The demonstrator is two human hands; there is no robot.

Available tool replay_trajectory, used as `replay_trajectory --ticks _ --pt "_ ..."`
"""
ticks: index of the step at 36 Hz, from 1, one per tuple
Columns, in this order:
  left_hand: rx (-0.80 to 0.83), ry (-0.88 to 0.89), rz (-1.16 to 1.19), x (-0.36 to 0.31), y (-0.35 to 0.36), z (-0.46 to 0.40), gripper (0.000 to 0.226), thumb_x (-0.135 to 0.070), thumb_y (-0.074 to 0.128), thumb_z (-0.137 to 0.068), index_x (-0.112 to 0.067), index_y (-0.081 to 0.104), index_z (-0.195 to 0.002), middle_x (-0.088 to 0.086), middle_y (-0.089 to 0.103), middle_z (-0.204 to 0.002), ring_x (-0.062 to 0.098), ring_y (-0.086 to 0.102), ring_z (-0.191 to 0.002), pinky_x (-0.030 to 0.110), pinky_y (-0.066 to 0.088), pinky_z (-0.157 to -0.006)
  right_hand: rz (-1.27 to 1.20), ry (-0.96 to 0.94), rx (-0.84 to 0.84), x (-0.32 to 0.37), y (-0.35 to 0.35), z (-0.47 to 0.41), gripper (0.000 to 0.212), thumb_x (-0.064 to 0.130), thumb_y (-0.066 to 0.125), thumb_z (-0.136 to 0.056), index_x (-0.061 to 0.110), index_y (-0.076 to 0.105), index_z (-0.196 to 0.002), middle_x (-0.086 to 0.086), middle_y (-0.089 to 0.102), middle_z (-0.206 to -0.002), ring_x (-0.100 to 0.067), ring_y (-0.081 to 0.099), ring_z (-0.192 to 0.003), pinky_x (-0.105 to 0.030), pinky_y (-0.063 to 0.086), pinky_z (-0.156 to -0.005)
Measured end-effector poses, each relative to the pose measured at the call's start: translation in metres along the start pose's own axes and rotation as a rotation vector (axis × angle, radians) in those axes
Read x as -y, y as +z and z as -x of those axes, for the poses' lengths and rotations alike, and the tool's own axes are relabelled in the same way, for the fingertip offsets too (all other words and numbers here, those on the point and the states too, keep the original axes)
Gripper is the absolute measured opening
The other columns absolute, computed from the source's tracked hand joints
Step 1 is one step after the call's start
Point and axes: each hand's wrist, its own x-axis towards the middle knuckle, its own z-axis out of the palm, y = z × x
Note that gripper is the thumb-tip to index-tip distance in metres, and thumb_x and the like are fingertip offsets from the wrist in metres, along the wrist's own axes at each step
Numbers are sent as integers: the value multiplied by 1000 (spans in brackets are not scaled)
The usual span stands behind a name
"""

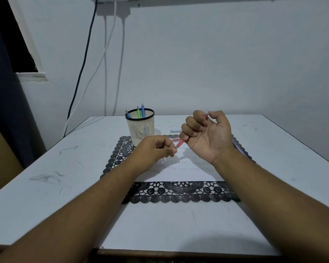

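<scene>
My right hand (207, 133) is raised palm-up above the mat, its fingers curled round a red pen (180, 143). The pen's top pokes out by the thumb and its lower end points down-left. My left hand (156, 150) pinches at the pen's lower tip with thumb and fingertips. What lies between those fingertips is too small to make out. A white sheet of paper (179, 171) lies under both hands on a black lace placemat (179, 192).
A cream mesh pen cup (141, 128) with blue and green pens stands at the mat's far left corner. Behind the hands lie a small white box (176, 130) and another red-and-white pen. A purple pen (239, 149) lies by my right wrist. Cables hang down the wall.
</scene>
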Motion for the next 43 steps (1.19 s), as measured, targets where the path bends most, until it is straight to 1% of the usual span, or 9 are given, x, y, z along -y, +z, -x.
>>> replay_trajectory --ticks 5,12,14,19,24,29,34,38,43 --pt "-7 -6 3 -2 0 1 5 -24 78 -87 -20 76 -83 1 74 -80 12 63 -75 36 50 -78 -13 -2 8 0 -2 -1 28 37 41 -84 20 31 -65 1 22 -64 -19 18 -63 -35 26 -62" --pt "-6 -11 -7 -3 1 2 8 -11 76 -92 -15 74 -85 1 72 -79 12 62 -73 33 49 -76 -3 5 22 0 -4 -1 27 36 41 -84 20 31 -65 1 21 -64 -19 19 -62 -34 28 -61" --pt "-7 -16 2 -3 2 2 8 -11 76 -92 -15 75 -85 0 72 -78 11 62 -73 32 49 -75 -11 3 21 0 -4 -1 28 37 42 -84 20 31 -65 1 21 -65 -19 20 -62 -34 28 -61" --pt "-9 -19 3 -3 1 1 8 -11 77 -91 -15 76 -85 2 73 -80 13 62 -75 37 49 -78 -1 9 23 2 -4 -2 27 36 40 -84 20 27 -67 1 23 -64 -19 20 -61 -34 29 -60" --pt "-3 -19 0 -3 1 2 4 -19 78 -88 -19 76 -85 2 74 -81 12 63 -75 35 50 -77 -1 15 17 2 -4 -1 27 37 41 -84 21 28 -67 1 22 -65 -19 20 -62 -34 30 -61" --pt "-5 -29 3 -2 1 2 6 -18 78 -90 -20 76 -84 2 74 -82 13 63 -76 38 49 -79 -4 15 16 0 -4 -1 29 39 41 -86 21 27 -69 1 23 -64 -19 20 -62 -35 30 -62" --pt "-1 -23 -1 -3 1 3 6 -17 77 -91 -19 76 -85 2 74 -82 12 63 -76 33 50 -77 -2 15 19 1 -4 0 27 36 40 -85 21 26 -68 1 22 -64 -19 20 -61 -33 32 -60" --pt "-11 -28 -5 -3 2 2 5 -15 75 -93 -15 75 -88 4 74 -83 13 62 -75 33 50 -76 -19 3 19 1 -5 -1 27 38 40 -85 21 27 -68 1 23 -64 -19 21 -62 -34 30 -61" --pt "-2 -20 -14 -3 2 2 4 -14 74 -95 -13 76 -91 2 75 -83 11 61 -74 29 50 -73 -27 -2 24 0 -7 -1 27 38 40 -85 21 27 -68 2 26 -63 -19 23 -61 -34 30 -61"
